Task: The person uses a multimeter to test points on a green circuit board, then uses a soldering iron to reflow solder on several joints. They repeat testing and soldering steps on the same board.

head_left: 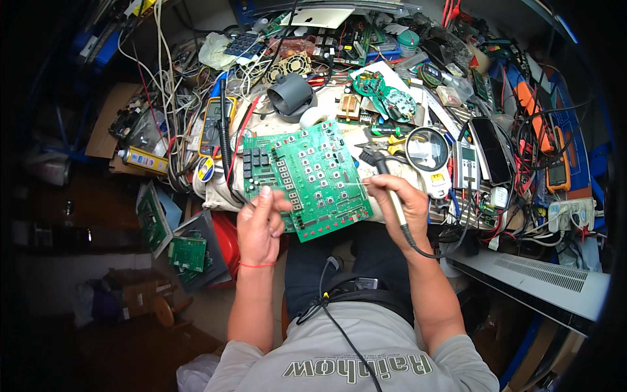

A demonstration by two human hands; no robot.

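Note:
A large green circuit board with push buttons and digit displays lies tilted at the bench's near edge. A smaller green board with black relays shows at its left. My left hand is at the large board's lower left corner, its fingers curled and thumb up; what they hold, if anything, is hidden. My right hand is closed around a pale pen-shaped tool with a black cable, which looks like a soldering iron. From its fingertips a thin pale tip reaches over the board's right side; its kind is unclear.
A yellow multimeter lies left of the boards, and a roll of white tape behind them. At the right are a round magnifier, a black phone and an orange meter. Tangled cables and loose boards crowd the bench.

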